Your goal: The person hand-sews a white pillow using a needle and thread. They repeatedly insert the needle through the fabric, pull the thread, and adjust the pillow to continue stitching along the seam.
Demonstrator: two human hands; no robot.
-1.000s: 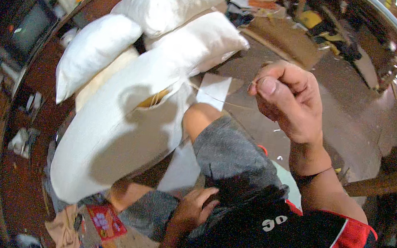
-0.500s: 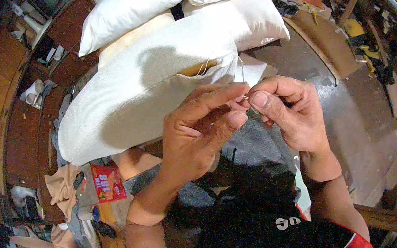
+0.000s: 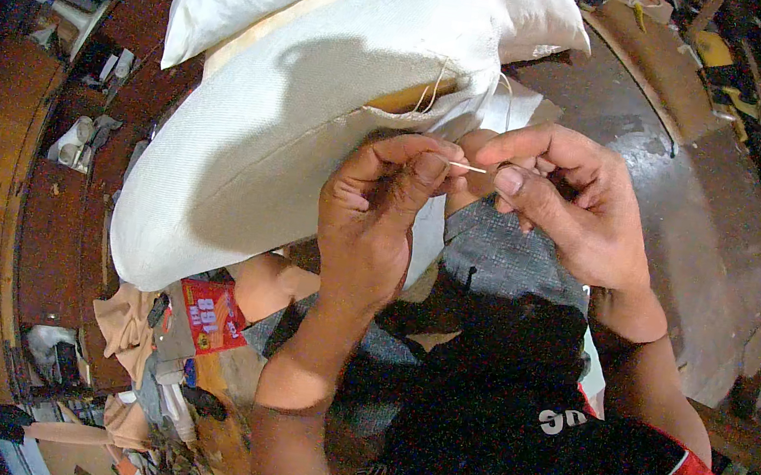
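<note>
Just in front of the white cushion (image 3: 258, 145), my left hand (image 3: 367, 207) is closed, its thumb and forefinger pinching a thin pale thread (image 3: 467, 166). A short straight length of it points toward my right hand (image 3: 591, 208), which is also closed in a pinch. What the right fingertips hold is too small to make out. The cushion's woven cover has an open seam (image 3: 408, 99) with yellowish filling showing. Pale thread loops (image 3: 436, 86) rise at this gap, and another strand runs down toward the right fingers.
White pillows (image 3: 258, 0) lie behind the cushion. A red packet (image 3: 214, 317) and beige cloth scraps (image 3: 127, 324) are at lower left, beside brown wooden shelving (image 3: 62, 244). Brown floor (image 3: 678, 238) extends to the right, with a board (image 3: 633, 69) and clutter at the far right.
My hands have drawn slightly apart, and more of the thread shows between them. The left fingertips have closed into a tighter pinch. The cushion appears shifted slightly upward in the view.
</note>
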